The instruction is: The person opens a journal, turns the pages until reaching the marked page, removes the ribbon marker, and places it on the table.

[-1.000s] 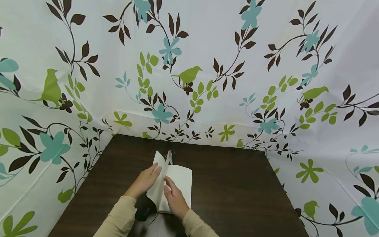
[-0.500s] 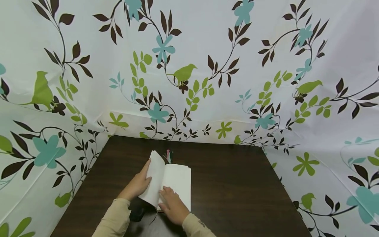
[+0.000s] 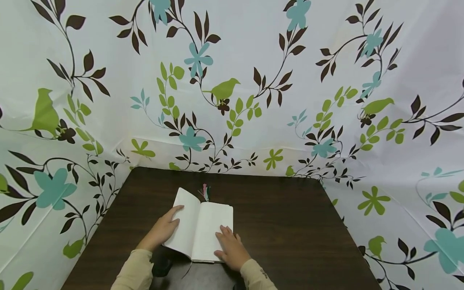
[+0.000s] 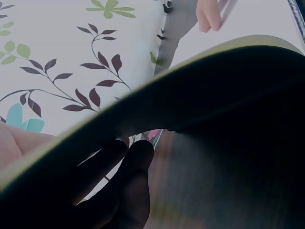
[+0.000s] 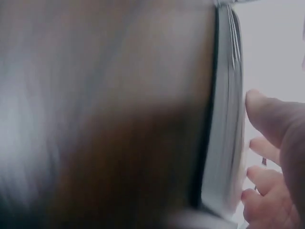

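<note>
An open notebook (image 3: 208, 217) with blank white pages lies on the dark table, its left side raised at a slant. My left hand (image 3: 161, 229) holds that raised side by its outer edge, thumb on the page. In the left wrist view, the fingers (image 4: 136, 176) reach beneath the dark underside (image 4: 228, 90). My right hand (image 3: 232, 247) rests on the right page near its outer edge, fingers extended. The right wrist view has the notebook's page edges (image 5: 224, 119) beside my right thumb (image 5: 271, 117). Pink and green tassels (image 3: 205, 192) stick out at the spine's top.
A dark brown wooden table (image 3: 290, 225) extends around the notebook. White fabric (image 3: 232, 153) printed with leaves, birds and flowers hangs along its back and sides. A thin dark cord (image 3: 187, 270) trails from the notebook's near end. A black object (image 3: 162, 266) sits under my left wrist.
The left pages have swung left and down, spreading the notebook wider. My left hand has moved left with them, while my right hand has shifted from the spine to the right page's outer side.
</note>
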Demonstrator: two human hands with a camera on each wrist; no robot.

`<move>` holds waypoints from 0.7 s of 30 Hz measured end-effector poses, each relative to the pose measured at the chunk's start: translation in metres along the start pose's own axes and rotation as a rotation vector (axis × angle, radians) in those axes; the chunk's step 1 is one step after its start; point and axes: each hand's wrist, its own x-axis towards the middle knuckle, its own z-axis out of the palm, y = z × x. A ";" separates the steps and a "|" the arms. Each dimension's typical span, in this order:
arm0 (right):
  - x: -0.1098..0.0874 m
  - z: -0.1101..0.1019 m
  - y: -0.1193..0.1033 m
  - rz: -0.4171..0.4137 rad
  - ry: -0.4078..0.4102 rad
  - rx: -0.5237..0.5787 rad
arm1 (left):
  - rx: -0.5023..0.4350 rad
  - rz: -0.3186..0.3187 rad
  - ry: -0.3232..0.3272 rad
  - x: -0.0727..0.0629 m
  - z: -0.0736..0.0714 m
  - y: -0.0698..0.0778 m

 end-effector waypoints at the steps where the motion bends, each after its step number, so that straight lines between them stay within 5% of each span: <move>1: 0.000 -0.003 0.003 0.014 -0.016 0.017 | -0.006 -0.009 -0.004 0.000 0.000 0.000; 11: -0.002 -0.019 0.030 0.024 -0.124 0.124 | 0.006 0.010 0.017 -0.003 -0.001 -0.002; 21: -0.001 -0.026 0.027 0.031 -0.151 0.168 | 0.046 0.021 0.029 -0.004 0.001 -0.002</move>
